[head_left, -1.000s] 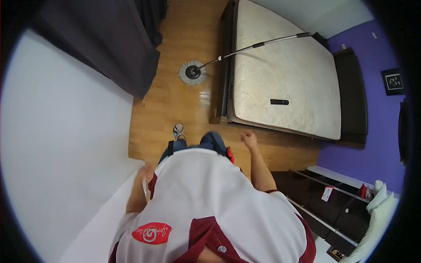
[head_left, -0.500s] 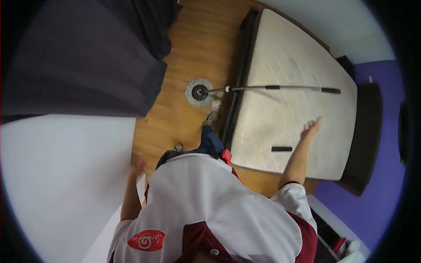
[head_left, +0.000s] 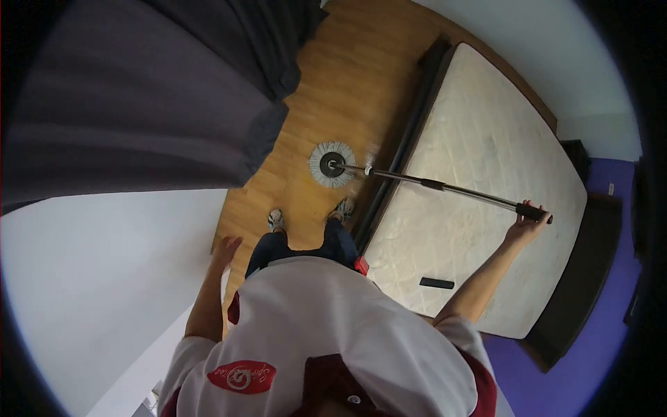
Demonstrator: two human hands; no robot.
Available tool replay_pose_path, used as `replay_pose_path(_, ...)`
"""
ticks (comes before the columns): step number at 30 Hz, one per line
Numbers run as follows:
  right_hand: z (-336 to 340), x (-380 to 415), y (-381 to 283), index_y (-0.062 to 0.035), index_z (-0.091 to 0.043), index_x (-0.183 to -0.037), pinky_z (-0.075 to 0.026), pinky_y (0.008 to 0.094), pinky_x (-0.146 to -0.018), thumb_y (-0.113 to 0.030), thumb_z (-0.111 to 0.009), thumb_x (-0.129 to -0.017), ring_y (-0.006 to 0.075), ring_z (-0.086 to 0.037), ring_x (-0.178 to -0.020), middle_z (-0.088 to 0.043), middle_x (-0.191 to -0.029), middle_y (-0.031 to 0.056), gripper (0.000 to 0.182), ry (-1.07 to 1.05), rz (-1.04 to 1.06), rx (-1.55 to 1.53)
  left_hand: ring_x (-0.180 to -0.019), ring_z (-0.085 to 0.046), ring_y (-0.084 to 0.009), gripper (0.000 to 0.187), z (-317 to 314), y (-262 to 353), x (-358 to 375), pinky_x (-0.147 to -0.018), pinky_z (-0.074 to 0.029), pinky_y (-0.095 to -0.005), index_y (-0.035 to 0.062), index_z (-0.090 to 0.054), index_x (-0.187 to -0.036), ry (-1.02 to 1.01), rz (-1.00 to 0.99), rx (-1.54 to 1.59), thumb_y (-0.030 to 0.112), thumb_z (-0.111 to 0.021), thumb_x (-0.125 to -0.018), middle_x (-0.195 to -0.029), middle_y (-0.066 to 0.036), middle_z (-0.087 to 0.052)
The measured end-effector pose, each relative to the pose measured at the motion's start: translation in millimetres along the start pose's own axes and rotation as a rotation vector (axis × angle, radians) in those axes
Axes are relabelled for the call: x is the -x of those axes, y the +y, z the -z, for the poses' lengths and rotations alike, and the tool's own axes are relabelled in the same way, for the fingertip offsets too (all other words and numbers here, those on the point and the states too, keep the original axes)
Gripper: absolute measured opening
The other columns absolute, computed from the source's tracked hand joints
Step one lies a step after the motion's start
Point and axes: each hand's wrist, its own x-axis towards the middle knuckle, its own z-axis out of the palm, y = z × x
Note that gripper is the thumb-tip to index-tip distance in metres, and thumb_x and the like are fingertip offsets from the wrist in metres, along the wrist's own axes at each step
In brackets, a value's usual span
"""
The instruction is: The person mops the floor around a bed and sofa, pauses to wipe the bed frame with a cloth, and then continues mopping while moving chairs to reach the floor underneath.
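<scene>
There is one mop (head_left: 431,184) in the room, with one round head (head_left: 331,165) on the wooden floor (head_left: 333,90) and one long handle. I count one bare mattress (head_left: 479,187) on one dark bed frame (head_left: 410,132), with one small black remote (head_left: 437,283) lying on it, and one dark curtain (head_left: 139,104). The person has two hands, the right hand (head_left: 526,226) and the left hand (head_left: 227,248), and two shoes (head_left: 276,218) on the floor.
</scene>
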Motion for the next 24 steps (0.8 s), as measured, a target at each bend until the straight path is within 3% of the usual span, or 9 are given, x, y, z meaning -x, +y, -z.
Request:
replay_pose_path(1, -5, 9, -11, -0.006, -0.052, -0.12, -0.051, 0.0436, -0.086, -0.044, -0.055, -0.098, 0.0302, -0.067, -0.099, -0.068, -0.105, 0.0164, 0.044, -0.078, 0.014, 0.051, -0.091, -0.067, -0.0217, 0.044, 9, 80, -19, -0.079, -0.052, -0.0343, 0.0015, -0.066, -0.108, -0.094, 0.109, 0.139, 0.042, -0.066, -0.091, -0.097, -0.014, -0.071)
replay_pose_path(2, -11, 25, -25, -0.0059, -0.052, -0.119, -0.052, 0.0422, -0.084, -0.039, -0.057, -0.099, 0.0287, -0.068, -0.096, -0.069, -0.102, 0.0147, 0.039, -0.161, 0.036, 0.101, -0.09, -0.068, -0.0235, 0.042, -32, 102, -51, -0.08, -0.052, -0.0333, 0.0014, -0.066, -0.103, -0.014, -0.047, 0.285, 0.041, -0.067, -0.09, -0.098, -0.015, -0.071)
replay_pose_path(3, -20, 56, -52, -0.0048, -0.055, -0.114, -0.051, 0.0392, -0.085, -0.029, -0.061, -0.097, 0.0259, -0.067, -0.095, -0.068, -0.1, 0.0142, 0.03, -0.258, 0.032, 0.171, -0.092, -0.068, -0.0276, 0.045, -15, 200, -45, -0.083, -0.052, -0.0354, 0.0014, -0.065, -0.108, -0.124, -0.142, 0.238, 0.043, -0.067, -0.089, -0.102, -0.016, -0.071)
replay_pose_path(8, -27, 260, -191, 0.0025, -0.065, -0.09, -0.046, 0.0268, -0.071, -0.007, -0.077, -0.081, 0.0105, -0.054, -0.078, -0.065, -0.082, 0.0057, 0.018, -0.532, 0.148, 1.134, -0.132, -0.043, -0.0401, 0.082, -109, 349, -35, -0.109, -0.037, -0.0456, 0.0065, -0.041, -0.144, -0.153, -0.906, 0.172, 0.037, -0.078, -0.078, -0.143, -0.022, -0.046)
replay_pose_path(10, -19, 343, -222, 0.0025, -0.068, -0.095, -0.048, 0.0314, -0.067, -0.007, -0.079, -0.075, 0.0163, -0.061, -0.074, -0.068, -0.082, 0.0114, 0.024, -0.549, -0.036, 1.355, -0.132, -0.044, -0.038, 0.083, -148, 353, -14, -0.107, -0.038, -0.0457, 0.0095, -0.041, -0.145, -0.131, -1.084, 0.092, 0.037, -0.078, -0.076, -0.146, -0.019, -0.042)
replay_pose_path(13, 5, 444, -213, -0.002, -0.071, -0.105, -0.051, 0.0402, -0.067, -0.007, -0.079, -0.068, 0.0374, -0.066, -0.079, -0.069, -0.088, 0.0184, 0.038, -0.722, 0.308, 1.643, -0.117, -0.055, -0.0332, 0.05, -203, 333, 2, -0.098, -0.042, -0.0481, 0.0095, -0.062, -0.116, -0.279, -1.169, 0.078, 0.03, -0.078, -0.073, -0.118, -0.016, -0.06)
replay_pose_path(15, -10, 488, -204, -0.0046, -0.072, -0.106, -0.051, 0.0411, -0.065, -0.011, -0.081, -0.067, 0.0348, -0.067, -0.075, -0.069, -0.084, 0.0162, 0.041, -0.728, 0.244, 1.828, -0.107, -0.06, -0.0313, 0.031, -209, 312, -3, -0.092, -0.042, -0.0485, 0.01, -0.069, -0.095, -0.534, -1.054, -0.132, 0.028, -0.076, -0.071, -0.099, -0.012, -0.067)
replay_pose_path(18, -14, 521, -195, -0.0058, -0.073, -0.105, -0.051, 0.0418, -0.063, -0.015, -0.083, -0.067, 0.0345, -0.067, -0.072, -0.069, -0.082, 0.0165, 0.04, -0.775, 0.205, 1.747, -0.09, -0.063, -0.0316, 0.018, -204, 256, 9, -0.082, -0.043, -0.0483, 0.0102, -0.066, -0.075, -0.298, -1.11, 0.159, 0.026, -0.074, -0.069, -0.077, -0.009, -0.065)
replay_pose_path(24, -65, 590, -152, -0.0074, -0.071, -0.115, -0.053, 0.0419, -0.073, -0.017, -0.081, -0.073, 0.0387, -0.068, -0.08, -0.07, -0.091, 0.0183, 0.044, -1.027, -0.036, 1.595, -0.097, -0.059, -0.0324, 0.02, -132, 93, 0, -0.085, -0.044, -0.0487, 0.012, -0.061, -0.076, -0.276, -0.965, 0.162, 0.02, -0.077, -0.066, -0.088, -0.007, -0.064)
